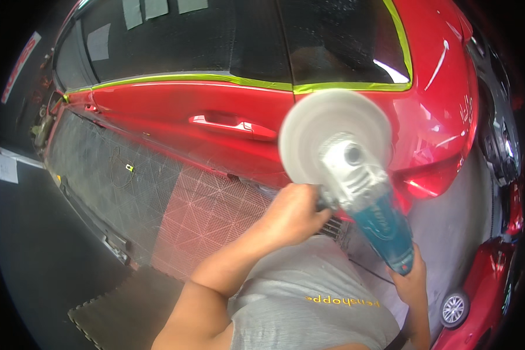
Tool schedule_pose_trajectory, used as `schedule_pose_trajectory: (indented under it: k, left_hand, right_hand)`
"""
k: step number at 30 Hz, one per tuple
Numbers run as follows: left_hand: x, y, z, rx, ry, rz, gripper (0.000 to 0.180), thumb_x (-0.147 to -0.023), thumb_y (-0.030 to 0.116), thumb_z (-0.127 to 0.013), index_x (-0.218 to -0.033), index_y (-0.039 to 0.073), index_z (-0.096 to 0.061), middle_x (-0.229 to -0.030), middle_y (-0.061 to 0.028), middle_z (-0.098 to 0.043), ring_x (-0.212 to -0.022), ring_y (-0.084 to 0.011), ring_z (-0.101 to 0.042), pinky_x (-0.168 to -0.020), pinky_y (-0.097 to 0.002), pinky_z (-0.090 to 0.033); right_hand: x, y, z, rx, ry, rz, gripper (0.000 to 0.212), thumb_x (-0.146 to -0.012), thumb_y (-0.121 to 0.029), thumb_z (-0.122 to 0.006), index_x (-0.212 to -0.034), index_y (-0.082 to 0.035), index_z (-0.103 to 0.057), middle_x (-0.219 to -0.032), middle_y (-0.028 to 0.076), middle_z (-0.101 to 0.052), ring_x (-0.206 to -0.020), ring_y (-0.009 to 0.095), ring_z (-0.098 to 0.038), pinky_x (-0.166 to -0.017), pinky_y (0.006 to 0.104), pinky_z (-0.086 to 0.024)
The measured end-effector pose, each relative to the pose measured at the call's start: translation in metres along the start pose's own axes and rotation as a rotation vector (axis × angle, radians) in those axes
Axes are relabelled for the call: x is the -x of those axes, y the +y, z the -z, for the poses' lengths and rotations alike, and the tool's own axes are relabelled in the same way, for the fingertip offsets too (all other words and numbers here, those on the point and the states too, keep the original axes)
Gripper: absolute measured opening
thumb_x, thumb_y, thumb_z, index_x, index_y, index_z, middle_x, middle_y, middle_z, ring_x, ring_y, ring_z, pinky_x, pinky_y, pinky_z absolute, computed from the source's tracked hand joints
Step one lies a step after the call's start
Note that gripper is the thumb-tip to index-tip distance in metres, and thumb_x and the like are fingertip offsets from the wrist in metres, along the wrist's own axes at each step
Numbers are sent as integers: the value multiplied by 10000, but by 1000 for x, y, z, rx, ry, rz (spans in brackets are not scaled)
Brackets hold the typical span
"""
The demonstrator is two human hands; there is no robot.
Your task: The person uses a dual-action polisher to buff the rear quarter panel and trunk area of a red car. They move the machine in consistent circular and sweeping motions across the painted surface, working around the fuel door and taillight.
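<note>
A teal and silver rotary polisher [364,195] spans the space between my two hands. My left hand [296,214] is wrapped round its black side handle, close to the metal head. At the tail end of the teal body, my right hand [411,279] grips the machine. The round off-white polishing pad [300,137] looks blurred, as in spinning, and overlaps the red car's [157,108] rear side below the window. Whether the pad touches the paint I cannot tell, since its working face is hidden. Yellow-green masking tape [251,83] borders the side windows.
A red door handle [233,126] juts out left of the pad. Black and red floor tiles [210,210] lie alongside the car, with a dark foam mat [128,309] nearer me. A cord [370,273] runs behind my body. Another red car [478,291] stands at the right.
</note>
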State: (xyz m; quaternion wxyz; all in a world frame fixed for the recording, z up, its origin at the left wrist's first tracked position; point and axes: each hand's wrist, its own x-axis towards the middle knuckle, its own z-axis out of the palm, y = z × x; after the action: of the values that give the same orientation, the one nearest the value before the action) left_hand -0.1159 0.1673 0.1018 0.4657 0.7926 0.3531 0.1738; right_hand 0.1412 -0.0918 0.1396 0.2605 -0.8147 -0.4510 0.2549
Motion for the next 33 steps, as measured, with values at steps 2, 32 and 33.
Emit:
schedule_pose_trajectory:
  k: [2, 32, 33]
  left_hand:
    - [-7, 6, -3, 34, -6, -85, 234, -897, 157, -794, -1024, -36, -757, -848, -267, -737, -843, -456, -741, -757, -497, -573]
    - [-47, 56, -19, 7, -324, -149, 378, -988, 293, -761, -1013, -74, -675, -830, -297, -678, -813, -467, -692, -762, -516, -526]
    - [-40, 48, -21, -39, -325, -119, 364, -985, 281, -767, -1032, -70, -684, -833, -293, -686, -811, -459, -702, -758, -508, -531]
  right_hand:
    - [5, -9, 13, -13, -16, -23, 702, -804, -64, -887, -1427, -7, -570, -1175, 216, -788, -1137, 361, -778, -961, 431, -584]
    - [10, 89, 8, 79, 187, -77, 712, -790, -169, -801, -1456, -57, -575, -1113, 275, -764, -1072, 490, -743, -929, 512, -589]
    - [11, 96, -5, 100, 173, -89, 711, -792, -183, -807, -1455, -66, -579, -1128, 270, -765, -1079, 487, -740, -934, 514, -588]
